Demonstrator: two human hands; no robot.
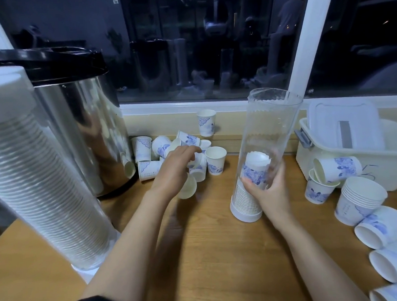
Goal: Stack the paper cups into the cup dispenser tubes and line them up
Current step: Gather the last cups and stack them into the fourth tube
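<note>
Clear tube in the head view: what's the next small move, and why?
Probably lift the left hand, with the cup it seems to grip, out of the loose pile and carry it to the open top of the clear tube. The right hand steadies the tube, and the stack inside fills only its lower part, so there is room.

Two dispenser tubes (270,127), one urn (82,125), one bin (389,169), perhaps twenty loose cups (216,159).
</note>
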